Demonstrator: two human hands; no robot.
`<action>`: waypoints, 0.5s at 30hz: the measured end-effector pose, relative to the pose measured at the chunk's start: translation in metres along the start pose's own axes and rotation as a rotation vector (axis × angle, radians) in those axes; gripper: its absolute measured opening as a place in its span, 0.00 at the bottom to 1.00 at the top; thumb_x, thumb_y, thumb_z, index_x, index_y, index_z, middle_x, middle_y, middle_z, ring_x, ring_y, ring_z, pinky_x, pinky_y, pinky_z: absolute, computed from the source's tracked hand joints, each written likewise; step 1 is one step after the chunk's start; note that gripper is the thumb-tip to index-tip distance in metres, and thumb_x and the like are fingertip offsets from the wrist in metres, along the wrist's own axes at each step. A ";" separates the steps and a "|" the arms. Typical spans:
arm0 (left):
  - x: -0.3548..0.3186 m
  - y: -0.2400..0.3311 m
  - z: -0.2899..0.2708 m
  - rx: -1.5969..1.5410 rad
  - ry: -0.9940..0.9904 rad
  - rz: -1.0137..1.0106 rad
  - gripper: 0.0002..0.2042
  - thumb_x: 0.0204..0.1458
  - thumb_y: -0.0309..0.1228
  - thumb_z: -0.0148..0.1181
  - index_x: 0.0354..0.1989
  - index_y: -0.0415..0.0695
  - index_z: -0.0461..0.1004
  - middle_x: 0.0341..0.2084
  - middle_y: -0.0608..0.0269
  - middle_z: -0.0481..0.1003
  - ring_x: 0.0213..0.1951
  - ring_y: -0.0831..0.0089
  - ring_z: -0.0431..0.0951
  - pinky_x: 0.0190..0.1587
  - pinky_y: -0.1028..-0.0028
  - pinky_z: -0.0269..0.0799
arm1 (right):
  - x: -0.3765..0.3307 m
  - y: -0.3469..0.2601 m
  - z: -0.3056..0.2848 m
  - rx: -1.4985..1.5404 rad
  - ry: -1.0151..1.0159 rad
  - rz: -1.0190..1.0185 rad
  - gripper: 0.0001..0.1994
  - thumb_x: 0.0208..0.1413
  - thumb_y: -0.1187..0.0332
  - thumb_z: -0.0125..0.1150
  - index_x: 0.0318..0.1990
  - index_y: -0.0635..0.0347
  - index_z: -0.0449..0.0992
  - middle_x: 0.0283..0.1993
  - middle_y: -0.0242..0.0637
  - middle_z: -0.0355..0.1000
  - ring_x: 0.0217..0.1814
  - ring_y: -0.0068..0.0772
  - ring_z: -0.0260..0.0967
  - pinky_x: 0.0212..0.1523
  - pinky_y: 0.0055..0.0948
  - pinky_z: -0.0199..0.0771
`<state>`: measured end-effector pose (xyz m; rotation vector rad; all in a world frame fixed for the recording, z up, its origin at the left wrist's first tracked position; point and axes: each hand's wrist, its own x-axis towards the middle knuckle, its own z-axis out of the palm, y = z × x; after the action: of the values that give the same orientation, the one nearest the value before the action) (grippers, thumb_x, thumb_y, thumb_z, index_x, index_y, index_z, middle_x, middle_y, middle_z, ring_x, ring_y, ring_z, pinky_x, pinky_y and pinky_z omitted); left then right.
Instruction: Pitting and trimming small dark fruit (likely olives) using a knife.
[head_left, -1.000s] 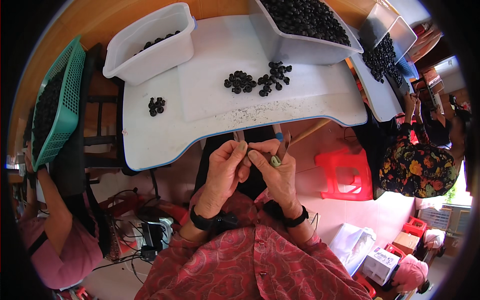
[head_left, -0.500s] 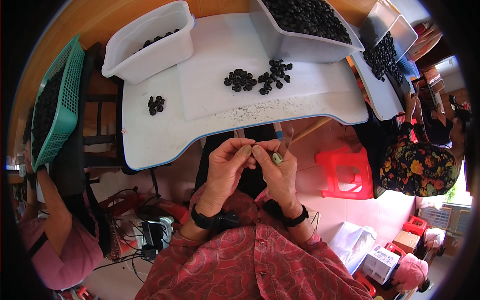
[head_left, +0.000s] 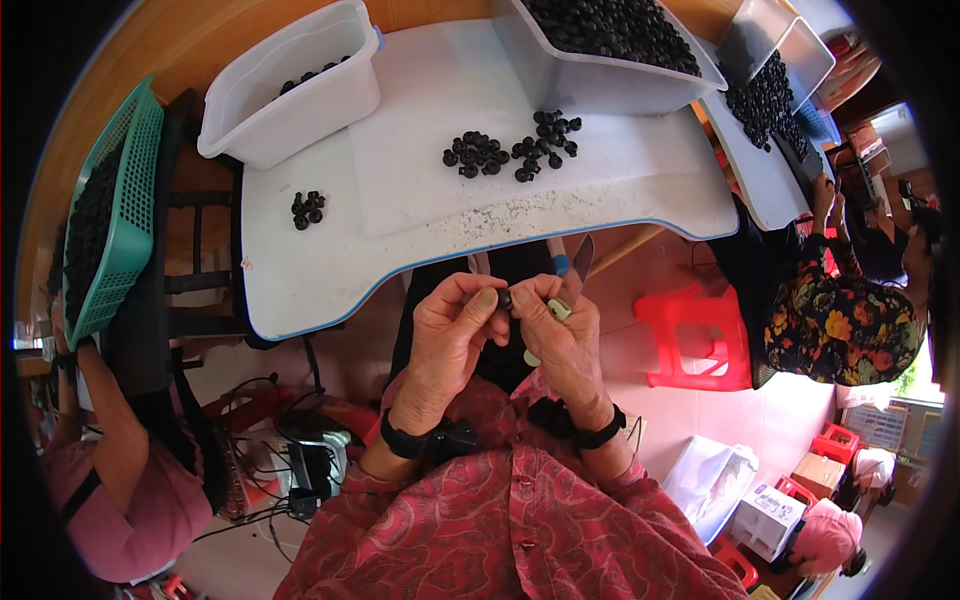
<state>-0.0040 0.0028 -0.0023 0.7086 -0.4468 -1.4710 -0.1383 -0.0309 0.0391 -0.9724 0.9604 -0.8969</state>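
Observation:
Just in front of the table's near edge, my left hand (head_left: 450,330) pinches a small round black part (head_left: 504,299) between thumb and fingertips. My right hand (head_left: 560,335) is closed around a small knife with a pale green handle (head_left: 560,309); its thin blade points up and away, toward the table. The right thumb and fingertips are close beside the black part, and I cannot tell whether they touch it. Beyond my hands, loose black parts lie on the white table (head_left: 320,270) in two neighbouring clusters (head_left: 475,153), with a smaller group (head_left: 308,210) at the left.
A white bin (head_left: 290,120) with a few black parts stands back left, and a full grey bin (head_left: 610,85) back right. A green basket (head_left: 130,215) is at far left. Right of me is a red stool (head_left: 692,335). People work on both sides; cables (head_left: 275,480) lie lower left.
My fingertips have parted slightly, so the black part now shows in the left hand. The right hand has turned a little, and the knife handle's lower end has come into sight.

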 end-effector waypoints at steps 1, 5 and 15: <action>0.000 0.000 -0.001 -0.020 -0.005 -0.008 0.06 0.58 0.26 0.54 0.41 0.37 0.72 0.29 0.62 0.75 0.26 0.78 0.75 0.28 0.78 0.73 | 0.000 0.000 0.000 0.006 -0.008 0.003 0.06 0.61 0.69 0.54 0.36 0.62 0.73 0.25 0.26 0.68 0.23 0.12 0.61 0.23 0.14 0.59; 0.001 0.005 0.003 -0.060 0.010 -0.031 0.07 0.59 0.28 0.53 0.41 0.38 0.72 0.30 0.60 0.76 0.26 0.77 0.75 0.28 0.77 0.73 | 0.001 0.000 0.001 0.082 -0.016 -0.061 0.06 0.61 0.71 0.52 0.38 0.64 0.73 0.28 0.30 0.70 0.27 0.16 0.65 0.28 0.19 0.65; -0.002 0.006 0.003 -0.126 -0.015 -0.052 0.07 0.60 0.29 0.51 0.41 0.39 0.71 0.27 0.62 0.74 0.25 0.77 0.74 0.27 0.77 0.72 | 0.008 0.013 0.002 -0.979 -0.010 -0.597 0.20 0.44 0.79 0.57 0.49 0.60 0.72 0.36 0.40 0.67 0.30 0.44 0.73 0.27 0.37 0.74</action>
<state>-0.0020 0.0041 0.0044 0.6132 -0.3455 -1.5397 -0.1318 -0.0339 0.0257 -2.1751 1.1349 -0.8892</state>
